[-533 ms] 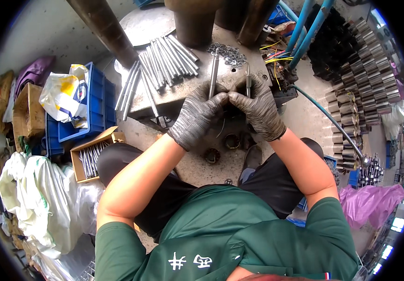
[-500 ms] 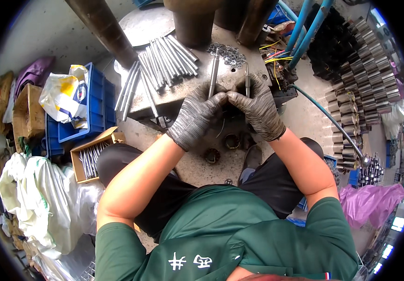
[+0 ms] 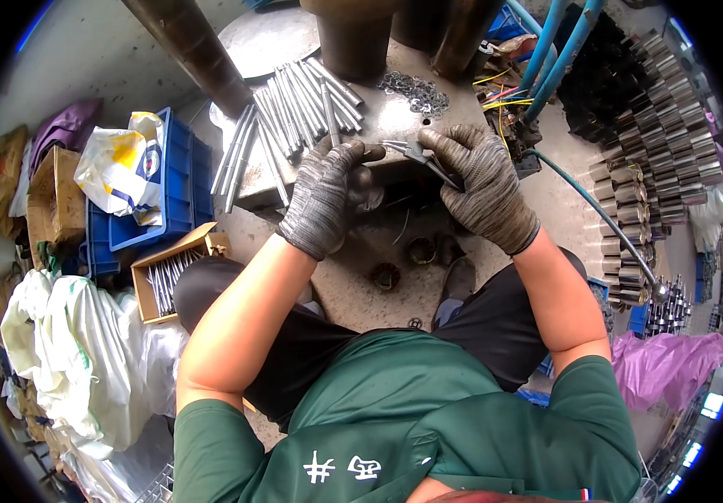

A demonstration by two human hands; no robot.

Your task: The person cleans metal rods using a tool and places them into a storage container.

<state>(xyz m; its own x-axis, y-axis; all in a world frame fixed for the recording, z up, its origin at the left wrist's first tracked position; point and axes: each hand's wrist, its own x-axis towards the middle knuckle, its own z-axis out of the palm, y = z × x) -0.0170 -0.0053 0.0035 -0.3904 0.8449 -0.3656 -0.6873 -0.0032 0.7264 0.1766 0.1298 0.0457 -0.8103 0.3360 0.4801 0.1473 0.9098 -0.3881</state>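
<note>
A metal rod is gripped in the gloved left hand, whose fingers are curled closed around its lower part; the rod is held nearly upright above the fist, at the near edge of the metal table. In the right hand, part-curled, a small plier-like tool is held between thumb and fingers, its tip pointed at the left fingertips. Whether anything is pinched at that tip cannot be told.

The left glove could be nipped if the tip were allowed to slide, since the fingers are placed so near. The rod might be let slip through the worn knit, and anything small could be lost to the floor past the table's edge.

On the table, smooth, dull-silver rods are heaped loosely; some ends are left overhanging, so they could be rolled off by a knock. Beside them small, shiny metal pieces are clustered in a tangle, backed by a thick brown column.

Farther left, thin rods are held in a cardboard carton, near a ribbed blue plastic crate. At right, shiny cylinders are stacked in rows.
</note>
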